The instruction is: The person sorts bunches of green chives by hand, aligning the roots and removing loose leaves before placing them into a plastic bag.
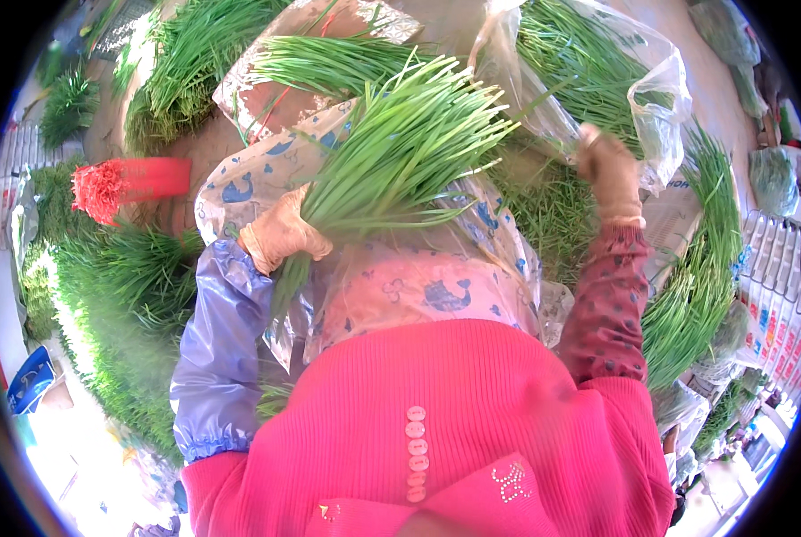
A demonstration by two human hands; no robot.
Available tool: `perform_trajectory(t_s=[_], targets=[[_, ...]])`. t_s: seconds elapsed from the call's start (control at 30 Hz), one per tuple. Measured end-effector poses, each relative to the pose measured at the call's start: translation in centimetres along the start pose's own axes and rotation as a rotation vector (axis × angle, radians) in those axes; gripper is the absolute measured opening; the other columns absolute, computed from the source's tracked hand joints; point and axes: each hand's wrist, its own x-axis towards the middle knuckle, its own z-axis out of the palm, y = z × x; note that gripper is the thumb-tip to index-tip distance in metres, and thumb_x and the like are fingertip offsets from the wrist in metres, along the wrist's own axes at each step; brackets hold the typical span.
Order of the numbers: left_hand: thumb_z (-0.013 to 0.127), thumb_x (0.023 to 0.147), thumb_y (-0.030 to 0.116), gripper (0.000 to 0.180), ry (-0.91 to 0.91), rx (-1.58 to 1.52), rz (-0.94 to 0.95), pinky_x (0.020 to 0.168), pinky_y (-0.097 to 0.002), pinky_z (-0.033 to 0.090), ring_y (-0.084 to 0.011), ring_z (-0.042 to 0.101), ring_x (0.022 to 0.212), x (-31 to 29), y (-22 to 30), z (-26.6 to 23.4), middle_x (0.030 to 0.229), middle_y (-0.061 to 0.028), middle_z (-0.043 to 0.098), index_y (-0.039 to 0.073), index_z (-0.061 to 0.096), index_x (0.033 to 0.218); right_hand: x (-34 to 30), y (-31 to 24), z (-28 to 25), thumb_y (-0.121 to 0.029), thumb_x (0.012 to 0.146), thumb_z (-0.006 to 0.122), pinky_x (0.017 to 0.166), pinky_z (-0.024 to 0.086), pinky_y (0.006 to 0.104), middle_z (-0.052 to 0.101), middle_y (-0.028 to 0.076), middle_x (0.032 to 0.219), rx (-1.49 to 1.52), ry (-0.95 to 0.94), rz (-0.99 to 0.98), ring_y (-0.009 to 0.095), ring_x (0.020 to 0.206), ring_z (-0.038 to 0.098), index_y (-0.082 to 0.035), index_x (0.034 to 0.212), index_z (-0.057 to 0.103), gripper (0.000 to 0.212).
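Observation:
A thick bunch of garlic chives (405,148) rests in my left hand (284,231), which wears a pale glove and is closed around its lower end. The stalks fan up and to the right over my lap. At the upper right, my gloved right hand (610,174) has its fingers curled at the edge of a clear plastic bag (548,112), seemingly gripping it. More chives (579,54) lie inside that bag. A plastic apron with blue whales (436,291) covers my lap beneath the bunch.
Another bunch of chives (329,64) lies on a patterned board (239,85) ahead. A red bundle of ties (132,183) sits at the left, near large chive heaps (123,331). Loose trimmings (544,206) lie below the bag. Long chives (700,295) and white crates (776,304) stand right.

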Motion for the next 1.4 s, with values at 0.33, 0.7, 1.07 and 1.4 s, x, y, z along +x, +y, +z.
perform_trajectory(t_s=[0.33, 0.7, 1.07, 1.4], targets=[[0.069, 0.063, -0.009, 0.059, 0.031, 0.099, -0.046, 0.050, -0.0304, 0.044, -0.0156, 0.054, 0.056, 0.2, 2.5, 0.9, 0.079, -0.0068, 0.059, 0.000, 0.052, 0.119, -1.7, -16.6, -2.7, -0.018, 0.077, 0.068, 0.099, 0.044, 0.0406, 0.065, 0.007, 0.119, 0.112, 0.282, -0.631, 0.022, 0.113, 0.059, -0.017, 0.109, 0.068, 0.032], [0.075, 0.057, -0.004, 0.072, 0.015, 0.006, -0.139, 0.056, -0.0311, 0.047, -0.0159, 0.057, 0.063, -2.1, -0.1, -0.6, 0.084, -0.0066, 0.062, 0.000, 0.053, 0.125, 5.8, -14.7, -2.1, -0.011, 0.097, 0.052, 0.061, 0.049, 0.0285, 0.058, -0.001, 0.075, 2.201, -0.085, 0.171, 0.013, 0.065, 0.055, -0.006, 0.097, 0.058, 0.009], [0.077, 0.059, -0.010, 0.063, -0.001, -0.108, -0.140, 0.056, -0.0316, 0.049, -0.0169, 0.060, 0.066, -3.7, -2.3, -2.7, 0.085, -0.0057, 0.063, 0.000, 0.058, 0.118, -3.0, -9.6, -4.7, -0.023, 0.090, 0.066, 0.049, 0.047, 0.0268, 0.062, 0.005, 0.070, 1.316, -0.444, 0.404, 0.012, 0.054, 0.056, 0.001, 0.108, 0.065, 0.030], [0.078, 0.061, -0.009, 0.059, -0.124, -0.148, -0.068, 0.047, -0.0340, 0.038, -0.0194, 0.052, 0.055, -4.0, -3.0, -4.2, 0.077, -0.0131, 0.061, -0.008, 0.054, 0.116, -2.3, -16.6, -2.8, -0.029, 0.091, 0.058, 0.068, 0.051, 0.0464, 0.062, 0.016, 0.070, 0.550, 0.210, -0.162, 0.037, 0.069, 0.062, -0.003, 0.088, 0.060, 0.026]])
